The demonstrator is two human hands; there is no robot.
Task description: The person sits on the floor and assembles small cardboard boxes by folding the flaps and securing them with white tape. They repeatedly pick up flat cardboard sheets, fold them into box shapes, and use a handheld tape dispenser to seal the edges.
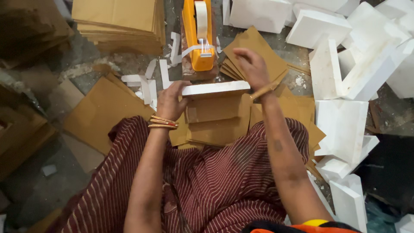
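Left hand: the left hand (171, 102) gripped the left end of a flat white foam slab (215, 88), fingers curled around its edge.
Right hand: the right hand (252, 69) rested bent over the slab's right end, fingers folded down on it; how firmly it held could not be told.
Foam slab: it lay level between both hands, above a folded brown cardboard piece (215, 117) on the person's lap.
Tape dispenser: an orange tape dispenser (199, 34) stood just beyond the slab, its tape end hanging loose.
Cardboard sheets: a stack of brown cardboard sheets (118, 23) lay on the floor at the upper left, well apart from the hands.
Foam blocks: loose white foam blocks (345, 90) were piled at the right, near the right hand.
Wrist: orange bangles (163, 123) ringed the left wrist.
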